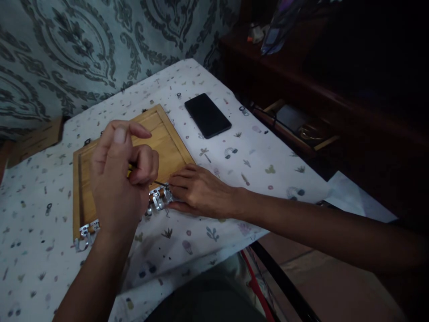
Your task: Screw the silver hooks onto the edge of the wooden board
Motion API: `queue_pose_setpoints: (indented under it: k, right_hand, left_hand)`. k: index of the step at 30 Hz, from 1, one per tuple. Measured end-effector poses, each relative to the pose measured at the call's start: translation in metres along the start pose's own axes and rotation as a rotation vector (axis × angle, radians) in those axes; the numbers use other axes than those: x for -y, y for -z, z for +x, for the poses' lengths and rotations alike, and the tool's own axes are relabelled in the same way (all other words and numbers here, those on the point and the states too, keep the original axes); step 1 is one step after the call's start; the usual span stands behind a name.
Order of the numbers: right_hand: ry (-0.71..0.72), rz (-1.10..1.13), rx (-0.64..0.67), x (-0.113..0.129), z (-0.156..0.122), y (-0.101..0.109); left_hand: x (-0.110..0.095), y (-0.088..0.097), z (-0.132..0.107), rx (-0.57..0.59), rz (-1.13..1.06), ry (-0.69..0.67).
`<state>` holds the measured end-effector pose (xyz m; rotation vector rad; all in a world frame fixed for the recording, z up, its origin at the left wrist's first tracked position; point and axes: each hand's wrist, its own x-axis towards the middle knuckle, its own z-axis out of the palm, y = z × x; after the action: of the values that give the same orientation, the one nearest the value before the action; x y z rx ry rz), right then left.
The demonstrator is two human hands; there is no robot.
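A wooden panel [167, 154] with a raised frame lies flat on the table. Along its near edge run silvery metal clips [156, 199] with curved ends. My left hand [122, 179] is raised over the panel, fingers curled around a screwdriver [131, 169]; a bit of yellow handle shows, and its thin shaft points at the clip by the panel's near right corner. At that corner my right hand [201, 192] rests with bent fingers closed on the metal clip, its tips partly hidden. My left hand and wrist cover part of the panel's near edge.
A black phone [208, 115] lies on the patterned tablecloth [214, 232] beyond my right hand. Behind the table hangs a patterned curtain [73, 49]. Cardboard [36, 139] is at the far left. On the right stand dark furniture and an open drawer [298, 125].
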<state>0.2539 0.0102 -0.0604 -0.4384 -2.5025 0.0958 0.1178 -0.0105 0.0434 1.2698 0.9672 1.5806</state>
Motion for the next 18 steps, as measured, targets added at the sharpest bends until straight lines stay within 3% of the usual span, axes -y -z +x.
queue_pose_setpoints:
  k: [7,13,18]
  right_hand:
    - [-0.003,0.004,0.011,0.0,-0.001,0.0]
    - [-0.003,0.004,0.033,-0.001,0.0,0.002]
    - [-0.021,0.008,0.068,0.0,0.001,0.002]
  left_hand:
    - [-0.004,0.005,0.002,0.051,-0.013,-0.015]
    - [-0.018,0.0,0.003,-0.13,0.031,-0.082]
    - [-0.014,-0.002,0.002,-0.224,0.033,-0.05]
